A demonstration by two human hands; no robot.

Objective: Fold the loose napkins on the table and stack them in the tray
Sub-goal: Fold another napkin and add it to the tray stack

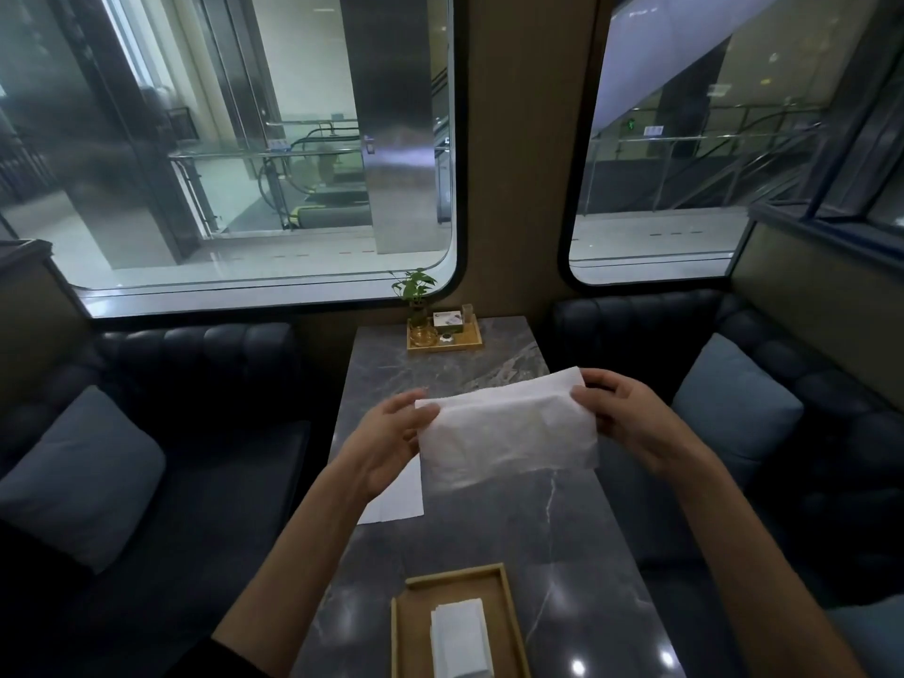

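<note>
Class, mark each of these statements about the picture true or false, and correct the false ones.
1. The left hand and right hand hold one white napkin above the table. True.
2. The near wooden tray is empty. False: folded napkins lie stacked in it.
3. A second napkin lies flat on the table, below the left hand. True.
4. The small plant stands in the near wooden tray. False: it stands in the far tray by the window.
</note>
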